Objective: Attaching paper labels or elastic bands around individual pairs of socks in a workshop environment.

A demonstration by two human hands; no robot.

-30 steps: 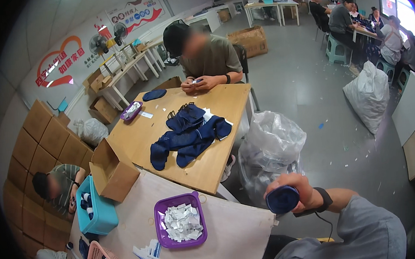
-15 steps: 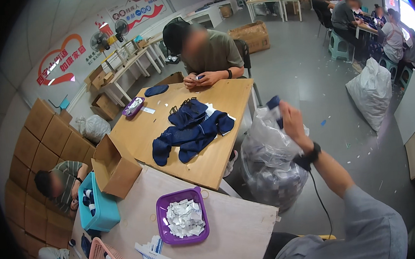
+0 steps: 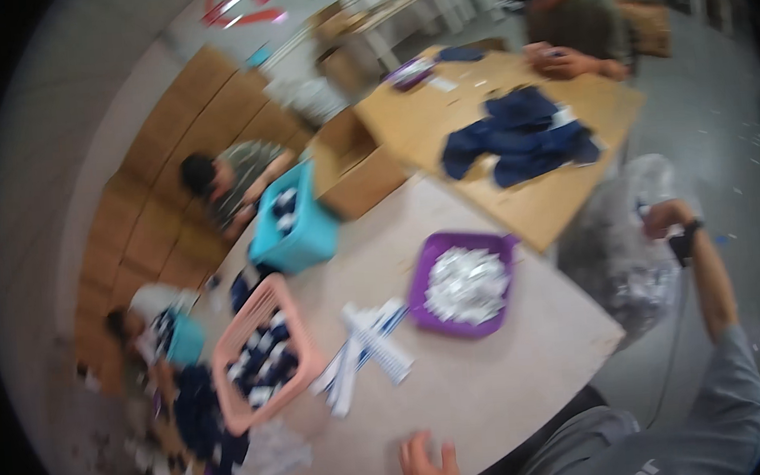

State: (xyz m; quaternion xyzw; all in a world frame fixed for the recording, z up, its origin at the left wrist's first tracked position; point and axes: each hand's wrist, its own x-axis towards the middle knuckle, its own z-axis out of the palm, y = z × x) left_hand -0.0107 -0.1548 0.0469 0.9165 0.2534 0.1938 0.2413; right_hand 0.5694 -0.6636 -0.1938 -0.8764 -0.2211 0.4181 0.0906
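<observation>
On my feed, the left hand (image 3: 431, 467) is low at the near edge of the pale table (image 3: 507, 379), thumb and fingers parted, with nothing visible in its grasp; I can't tell how firmly it meets the surface. My right hand (image 3: 669, 217) is out to the right and farther forward, fingers curled at the upper part of the clear plastic bag (image 3: 637, 275), which stands just beyond the table's edge. A bit of dark blue shows by those fingers, but blur keeps me from telling whether they grip anything. Ahead of the left hand, and left of the right one, I have the purple basket (image 3: 458, 325) heaped with white slips (image 3: 467, 286). White-and-blue strips (image 3: 367, 355) lie crossed forward and left of the left hand; farther left is the pink basket (image 3: 311, 355) with dark blue bundles (image 3: 265, 358) banded in white. Beyond that come the turquoise bin (image 3: 309, 239) and, close beside it, the open cardboard box (image 3: 362, 185). Left and forward of my right hand, dark blue fabric pieces (image 3: 524, 141) lie piled on the wooden table (image 3: 556, 210), with a co-worker (image 3: 582, 25) at its far side.
</observation>
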